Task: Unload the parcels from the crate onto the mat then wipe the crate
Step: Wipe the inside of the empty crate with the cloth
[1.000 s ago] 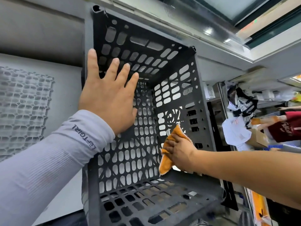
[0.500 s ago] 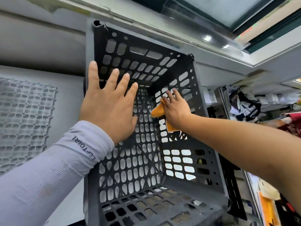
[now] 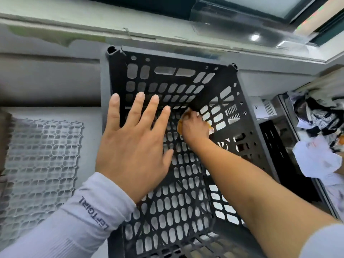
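A black perforated plastic crate (image 3: 247, 116) fills the middle of the view, with nothing but my hand and cloth inside it. My left hand (image 3: 133, 146) lies flat with spread fingers on the crate's left wall rim. My right hand (image 3: 194, 128) reaches deep inside to the far right corner, pressing an orange cloth (image 3: 180, 125) against the crate; only slivers of the cloth show around my fingers. A white lattice mat (image 3: 41, 164) lies to the left of the crate. Wrapped parcels (image 3: 314, 157) lie at the right edge, beyond the crate.
A grey ledge and window frame (image 3: 167, 28) run along the far side behind the crate. A dark perforated panel (image 3: 275, 146) stands just right of the crate, with a small white vented device (image 3: 264, 108) behind it.
My right hand has slid the cloth from the near part of the right wall up to the far corner. My left hand has stayed on the left rim.
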Demonstrator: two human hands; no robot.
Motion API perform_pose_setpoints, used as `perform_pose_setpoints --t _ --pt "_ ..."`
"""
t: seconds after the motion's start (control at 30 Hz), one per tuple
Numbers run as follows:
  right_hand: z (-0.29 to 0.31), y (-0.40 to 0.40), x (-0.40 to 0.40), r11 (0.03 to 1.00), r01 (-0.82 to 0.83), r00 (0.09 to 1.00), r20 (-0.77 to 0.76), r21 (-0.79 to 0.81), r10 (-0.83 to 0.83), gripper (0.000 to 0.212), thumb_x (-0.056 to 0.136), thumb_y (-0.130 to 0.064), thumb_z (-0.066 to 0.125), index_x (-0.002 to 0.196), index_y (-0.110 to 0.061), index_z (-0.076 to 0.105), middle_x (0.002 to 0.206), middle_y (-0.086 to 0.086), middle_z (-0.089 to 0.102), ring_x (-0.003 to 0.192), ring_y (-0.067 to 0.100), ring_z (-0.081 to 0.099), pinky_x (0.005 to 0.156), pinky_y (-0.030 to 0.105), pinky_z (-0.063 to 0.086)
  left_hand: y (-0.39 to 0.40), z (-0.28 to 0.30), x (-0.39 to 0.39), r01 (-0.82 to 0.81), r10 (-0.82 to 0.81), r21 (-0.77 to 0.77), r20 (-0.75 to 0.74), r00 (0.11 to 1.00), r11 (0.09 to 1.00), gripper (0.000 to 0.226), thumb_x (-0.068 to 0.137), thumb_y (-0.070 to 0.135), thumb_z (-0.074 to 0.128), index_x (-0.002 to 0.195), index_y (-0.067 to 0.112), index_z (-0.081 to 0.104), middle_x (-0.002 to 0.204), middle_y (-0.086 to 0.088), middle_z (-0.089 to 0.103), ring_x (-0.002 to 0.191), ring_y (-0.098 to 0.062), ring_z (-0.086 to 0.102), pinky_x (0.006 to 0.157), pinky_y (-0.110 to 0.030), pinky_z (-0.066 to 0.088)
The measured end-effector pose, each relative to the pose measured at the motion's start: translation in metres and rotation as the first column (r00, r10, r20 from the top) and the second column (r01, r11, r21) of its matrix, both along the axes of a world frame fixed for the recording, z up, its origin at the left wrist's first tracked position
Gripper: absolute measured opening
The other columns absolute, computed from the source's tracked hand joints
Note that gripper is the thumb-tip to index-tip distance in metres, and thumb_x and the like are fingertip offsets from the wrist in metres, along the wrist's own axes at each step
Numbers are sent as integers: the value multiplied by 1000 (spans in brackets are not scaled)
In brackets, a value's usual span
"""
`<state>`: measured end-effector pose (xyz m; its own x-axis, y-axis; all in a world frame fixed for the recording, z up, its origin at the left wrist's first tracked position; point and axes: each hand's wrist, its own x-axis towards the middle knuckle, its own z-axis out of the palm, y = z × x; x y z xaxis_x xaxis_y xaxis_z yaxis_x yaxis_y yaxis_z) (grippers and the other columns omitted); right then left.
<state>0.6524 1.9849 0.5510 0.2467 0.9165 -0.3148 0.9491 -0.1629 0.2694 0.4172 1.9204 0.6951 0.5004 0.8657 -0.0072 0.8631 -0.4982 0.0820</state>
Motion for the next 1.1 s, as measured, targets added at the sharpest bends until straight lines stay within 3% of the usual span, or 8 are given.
perform_pose_setpoints --t 0.13,0.27,0.57,0.7,0.77,0.87,0.97,1.1 --pt "-19 -7 -18 934 358 865 -380 8 -328 82 99 -25 61 163 -10 13 164 18 16 147 35 30 122 48 26 18 1 15 24 -24 -11 1 1000 1000 90 91 70 38 166 26 16 172 -8 18 159 -31 12 124 -64 1" --pt "-23 -12 -33 782 609 627 -684 132 -373 69 102 -29 54 161 -13 24 170 10 5 155 29 16 125 34 13 61 7 44 24 -25 22 29 999 999 95 93 69 42 165 27 -6 174 -7 -2 160 -31 -4 126 -58 -6" --pt "-28 17 -28 719 692 549 -595 -71 -587 85 98 -28 56 165 -18 4 170 4 8 153 36 16 125 48 16 130 -12 99 64 -66 68 29 997 996 105 90 62 54 164 30 -13 174 -3 -8 159 -32 -8 125 -64 -3" --pt "-30 30 -26 635 772 498 -630 10 -596 65 102 -25 52 160 -20 24 165 7 19 146 36 26 121 48 23 127 -23 99 70 -74 135 27 997 988 111 84 67 54 164 29 -13 174 -3 -6 159 -33 -6 124 -65 -2" --pt "-24 36 -24 507 861 321 -749 -24 -580 54 103 -24 51 154 -15 36 163 10 26 145 37 31 121 46 27 125 -27 100 67 -71 154 21 997 986 112 84 68 54 163 29 -15 173 -3 -11 159 -32 -11 124 -64 -5" --pt "-12 48 -25 275 917 -154 -892 -289 -425 45 101 -16 53 146 -12 46 153 13 45 135 34 49 112 45 43 122 -29 101 59 -64 156 24 998 986 109 84 72 44 163 29 -17 172 -3 -16 158 -32 -16 124 -63 -9" --pt "13 60 -17 76 793 -594 -795 -604 -126 11 99 -6 44 103 -5 54 100 15 61 80 27 61 75 39 54 123 -29 101 57 -64 167 38 997 984 106 85 75 38 163 28 -16 172 -3 -16 158 -32 -17 124 -62 -10" --pt "33 67 -2 -70 671 -741 -664 -738 -103 14 94 -1 36 86 -9 45 102 15 46 82 30 42 87 45 45 122 -31 101 59 -68 174 43 997 983 104 87 74 39 163 28 -16 172 -3 -16 158 -31 -16 124 -61 -10"
